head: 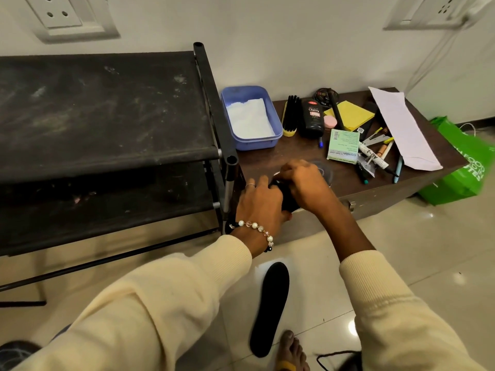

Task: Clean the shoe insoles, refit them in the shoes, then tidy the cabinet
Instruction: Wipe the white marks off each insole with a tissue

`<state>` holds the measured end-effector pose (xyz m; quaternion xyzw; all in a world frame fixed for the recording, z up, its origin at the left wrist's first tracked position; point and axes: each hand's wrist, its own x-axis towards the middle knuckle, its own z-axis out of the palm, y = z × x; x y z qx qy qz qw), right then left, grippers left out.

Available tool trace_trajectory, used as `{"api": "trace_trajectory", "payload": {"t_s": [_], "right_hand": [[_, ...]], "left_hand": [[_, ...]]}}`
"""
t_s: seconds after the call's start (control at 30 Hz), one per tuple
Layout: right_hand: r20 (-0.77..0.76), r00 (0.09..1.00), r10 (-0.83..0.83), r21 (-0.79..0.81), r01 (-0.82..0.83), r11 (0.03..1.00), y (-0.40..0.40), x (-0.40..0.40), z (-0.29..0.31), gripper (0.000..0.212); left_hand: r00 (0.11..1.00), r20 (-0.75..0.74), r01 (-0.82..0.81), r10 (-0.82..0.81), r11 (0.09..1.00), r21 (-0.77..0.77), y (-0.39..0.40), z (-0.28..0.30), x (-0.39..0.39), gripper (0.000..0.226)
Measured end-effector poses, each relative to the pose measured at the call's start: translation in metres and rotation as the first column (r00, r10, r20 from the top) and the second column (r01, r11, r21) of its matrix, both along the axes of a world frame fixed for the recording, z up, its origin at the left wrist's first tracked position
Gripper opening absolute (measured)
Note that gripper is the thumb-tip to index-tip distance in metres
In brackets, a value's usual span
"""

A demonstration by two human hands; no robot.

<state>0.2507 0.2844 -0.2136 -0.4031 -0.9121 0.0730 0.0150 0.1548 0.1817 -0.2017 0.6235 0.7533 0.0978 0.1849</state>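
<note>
Both hands meet at the front left corner of the brown cabinet top [345, 180]. My left hand [261, 202] grips a black object [285, 202], mostly hidden, which looks like a shoe. My right hand [301, 183] curls over its top from the right. A black insole [270, 309] lies flat on the tiled floor below my arms, beside a bare foot [290, 352]. A blue tub [250, 117] with white tissue in it sits at the cabinet's back left.
A dusty black shoe rack [107, 116] stands left of the cabinet. On the cabinet lie a shoe brush [290, 116], a black Cherry polish bottle [313, 117], yellow sticky notes [349, 115], a green box [344, 147], several pens and a white envelope [401, 127]. A green bag [460, 167] stands right.
</note>
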Motion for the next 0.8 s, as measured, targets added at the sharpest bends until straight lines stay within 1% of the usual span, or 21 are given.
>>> {"api": "trace_trajectory", "payload": {"t_s": [0.03, 0.13, 0.17, 0.23, 0.3, 0.33, 0.43, 0.47, 0.53, 0.6, 0.67, 0.73, 0.8], "right_hand": [[0.007, 1.000, -0.015, 0.007, 0.015, 1.000, 0.002, 0.006, -0.003, 0.034], [-0.006, 0.982, -0.191, 0.051, 0.191, 0.980, 0.008, 0.024, -0.009, 0.033], [-0.026, 0.965, -0.260, 0.044, 0.261, 0.964, 0.012, 0.030, -0.011, 0.032], [-0.016, 0.947, -0.321, 0.018, 0.321, 0.947, 0.012, 0.035, -0.011, 0.030], [0.018, 0.947, -0.320, 0.007, 0.320, 0.947, 0.009, 0.035, -0.008, 0.029], [0.020, 0.957, -0.290, -0.017, 0.290, 0.957, 0.006, 0.033, -0.004, 0.029], [0.067, 0.989, -0.133, -0.098, 0.139, 0.985, -0.004, 0.035, 0.003, 0.029], [0.077, 0.993, -0.091, -0.101, 0.099, 0.990, -0.005, 0.039, 0.003, 0.030], [0.062, 0.991, -0.122, -0.047, 0.125, 0.991, -0.005, 0.049, 0.004, 0.028], [0.032, 0.970, -0.241, 0.010, 0.241, 0.970, 0.000, 0.062, 0.004, 0.026], [0.003, 0.950, -0.312, 0.011, 0.312, 0.950, -0.002, 0.069, 0.004, 0.025], [0.015, 0.949, -0.315, 0.015, 0.315, 0.949, -0.004, 0.068, 0.004, 0.024], [0.041, 0.960, -0.278, 0.007, 0.278, 0.961, -0.008, 0.062, 0.006, 0.024]], "left_hand": [[1.000, -0.001, 0.000, 0.000, 1.000, -0.004, 0.000, 0.000, 0.000, 0.053], [1.000, -0.009, 0.004, -0.004, 1.000, -0.017, 0.001, -0.001, -0.001, 0.052], [1.000, -0.012, 0.006, -0.006, 1.000, -0.019, 0.001, -0.002, -0.001, 0.053], [1.000, -0.020, 0.012, -0.012, 1.000, -0.021, 0.001, -0.002, -0.002, 0.054], [1.000, -0.026, 0.014, -0.014, 1.000, -0.021, 0.001, -0.002, -0.002, 0.055], [1.000, -0.028, 0.012, -0.012, 1.000, -0.021, 0.001, -0.002, -0.002, 0.054], [0.999, -0.035, 0.011, -0.012, 1.000, -0.025, 0.002, -0.001, -0.001, 0.053], [0.999, -0.036, 0.013, -0.014, 0.999, -0.031, 0.002, 0.000, -0.001, 0.052], [0.999, -0.039, 0.017, -0.019, 0.999, -0.038, 0.002, 0.001, 0.000, 0.050], [0.999, -0.045, 0.019, -0.021, 0.999, -0.038, 0.002, 0.002, 0.001, 0.053], [0.999, -0.047, 0.007, -0.009, 0.999, -0.038, 0.002, 0.001, 0.000, 0.056], [0.999, -0.052, -0.001, -0.001, 0.999, -0.042, 0.002, 0.001, 0.001, 0.058], [0.997, -0.072, -0.002, 0.000, 0.999, -0.033, 0.003, 0.000, 0.003, 0.059]]}}
